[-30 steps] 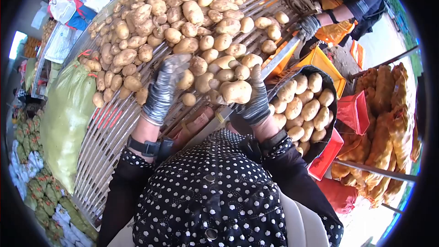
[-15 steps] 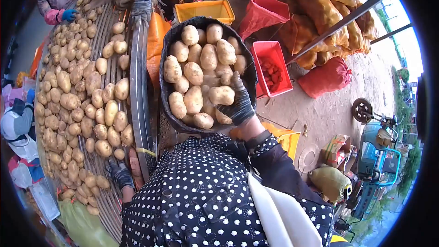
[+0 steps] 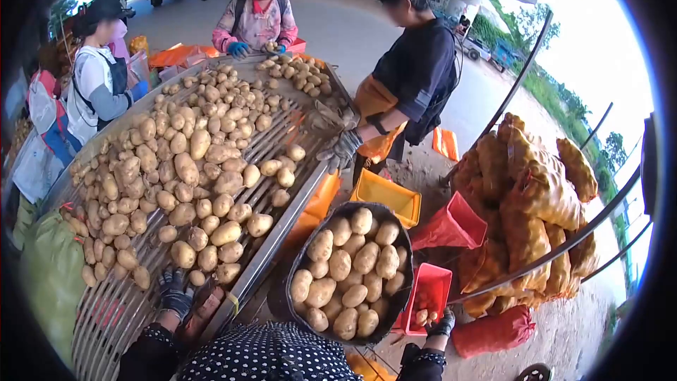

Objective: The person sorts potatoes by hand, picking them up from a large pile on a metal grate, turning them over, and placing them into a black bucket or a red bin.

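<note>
My left hand (image 3: 175,293), in a dark grey glove, lies with its fingers apart on the slatted sorting table (image 3: 113,317), at the lower edge of the potato pile (image 3: 187,169). A single small potato (image 3: 197,278) is beside its fingertips. In front of my body stands a black tub (image 3: 289,296) heaped with large pale potatoes (image 3: 340,264). To its right, my gloved right hand (image 3: 442,324) is at the near edge of a red crate (image 3: 431,281), closed around a potato (image 3: 422,316); its fingers are partly hidden.
A co-worker (image 3: 416,49) at the right rests a gloved hand (image 3: 341,151) on the table's metal edge. Other workers (image 3: 257,21) stand across and at left. A yellow crate (image 3: 386,197), a red funnel-shaped container (image 3: 455,226) and stacked full sacks (image 3: 536,197) are on the right.
My view has tilted up and turned. My right hand has left the black tub and moved right to the red crate. My left hand stays on the slats.
</note>
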`<state>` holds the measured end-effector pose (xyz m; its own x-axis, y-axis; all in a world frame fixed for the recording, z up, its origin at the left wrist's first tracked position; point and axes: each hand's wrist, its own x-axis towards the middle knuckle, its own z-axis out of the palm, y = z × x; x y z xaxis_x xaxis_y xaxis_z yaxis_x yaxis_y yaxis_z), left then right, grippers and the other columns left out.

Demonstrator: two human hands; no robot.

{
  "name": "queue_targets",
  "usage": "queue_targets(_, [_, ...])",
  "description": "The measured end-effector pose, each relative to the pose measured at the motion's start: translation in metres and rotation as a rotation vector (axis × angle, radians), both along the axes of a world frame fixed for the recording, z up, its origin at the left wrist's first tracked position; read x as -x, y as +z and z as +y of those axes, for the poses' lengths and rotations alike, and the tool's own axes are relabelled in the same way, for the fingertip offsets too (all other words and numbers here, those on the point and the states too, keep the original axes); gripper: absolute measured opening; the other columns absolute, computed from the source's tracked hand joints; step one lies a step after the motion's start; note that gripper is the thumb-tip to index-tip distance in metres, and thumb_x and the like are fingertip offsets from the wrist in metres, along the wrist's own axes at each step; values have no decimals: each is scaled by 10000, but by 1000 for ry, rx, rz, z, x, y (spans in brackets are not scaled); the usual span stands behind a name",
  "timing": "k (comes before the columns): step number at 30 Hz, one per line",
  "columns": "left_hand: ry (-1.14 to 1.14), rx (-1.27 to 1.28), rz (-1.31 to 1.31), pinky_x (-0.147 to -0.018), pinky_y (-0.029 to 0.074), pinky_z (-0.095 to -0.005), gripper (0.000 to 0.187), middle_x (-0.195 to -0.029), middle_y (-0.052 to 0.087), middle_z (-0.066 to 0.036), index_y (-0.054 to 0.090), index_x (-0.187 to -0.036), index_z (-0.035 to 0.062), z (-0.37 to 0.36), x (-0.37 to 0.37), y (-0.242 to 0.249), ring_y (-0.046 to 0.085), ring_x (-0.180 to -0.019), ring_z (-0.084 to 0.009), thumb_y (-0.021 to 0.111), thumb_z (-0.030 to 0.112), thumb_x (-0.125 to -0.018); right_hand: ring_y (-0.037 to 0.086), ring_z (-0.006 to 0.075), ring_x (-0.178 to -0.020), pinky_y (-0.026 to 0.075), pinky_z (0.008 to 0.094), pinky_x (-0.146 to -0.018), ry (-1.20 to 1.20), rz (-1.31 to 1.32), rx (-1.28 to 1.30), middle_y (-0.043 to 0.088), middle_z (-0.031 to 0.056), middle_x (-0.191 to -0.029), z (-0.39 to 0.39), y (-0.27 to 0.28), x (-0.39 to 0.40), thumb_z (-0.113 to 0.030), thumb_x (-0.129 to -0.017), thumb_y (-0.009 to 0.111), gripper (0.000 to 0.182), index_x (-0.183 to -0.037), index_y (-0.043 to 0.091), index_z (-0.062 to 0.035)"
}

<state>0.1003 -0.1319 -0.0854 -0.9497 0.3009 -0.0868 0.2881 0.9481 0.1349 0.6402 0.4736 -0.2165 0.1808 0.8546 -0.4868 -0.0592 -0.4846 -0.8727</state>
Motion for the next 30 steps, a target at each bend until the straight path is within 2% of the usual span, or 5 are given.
queue_targets(4, [-33,-68,12,-1119,202,-556,743,-1360,370,-304,427,-1333,30,2,-3,16,238,-1326,-509,721,304,-708,573,244,-667,505,428,-563,123,140,23,624,51,-883,-32,112,168,-284,-843,668,274,-1087,576,-200])
queue_targets(5, [-78,-144,116,-1124,187,-558,790,-1364,369,-301,405,-1345,30,1,-2,13,272,-1321,-488,746,300,-685,621,233,-660,531,396,-585,551,590,-153,655,61,-841,-40,137,211,-226,-874,650,248,-1100,573,-158])
queue_targets(11, [37,-555,-281,-1102,308,-387,1030,-1480,295,-207,135,-1485,53,0,-2,48,348,-1347,-310,800,212,-715,640,146,-833,515,254,-717,1307,82,-613,672,61,-989,-121,200,421,-129,-908,615,248,-1133,588,-29])
queue_targets(18, [-32,-474,-235,-1134,255,-425,1217,-1505,166,-246,132,-1484,73,32,19,49,214,-1393,-392,879,351,-563,581,375,-1022,457,451,-912,2150,-521,-1323,622,199,-1058,-251,239,538,-340,-774,699,449,-1122,613,-70])
queue_targets(30, [-247,-557,2,-1039,341,-559,1081,-1461,179,-321,273,-1408,165,47,45,23,325,-1286,-500,877,388,-540,557,365,-1083,467,455,-917,2032,-849,-1661,555,169,-1205,-230,205,742,-195,-722,732,552,-1234,532,-149])
